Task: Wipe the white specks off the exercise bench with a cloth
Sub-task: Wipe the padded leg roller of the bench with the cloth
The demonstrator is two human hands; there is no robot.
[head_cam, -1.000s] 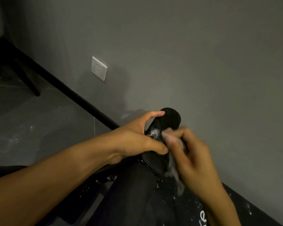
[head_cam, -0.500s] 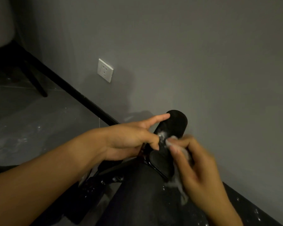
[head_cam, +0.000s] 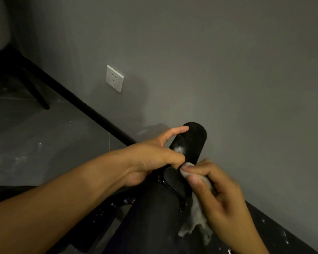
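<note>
Grey painted wall point(head_cam: 209, 61) carries a white square socket point(head_cam: 115, 78) at left. At centre the left hand point(head_cam: 151, 158) grips the black foam roller of the exercise bench point(head_cam: 193, 142), thumb curled onto it and forefinger straight, beside a white smear point(head_cam: 179, 149). Further right, the right hand point(head_cam: 218, 197) pinches a pale grey fluffy cloth point(head_cam: 196, 213) against the roller, fingers curled.

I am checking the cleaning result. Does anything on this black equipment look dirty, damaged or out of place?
Yes. A white smear sits on the foam roller, beside the left hand, above the cloth that the right hand holds. More white specks dot the bench pad at lower right. No damage shows.
</note>
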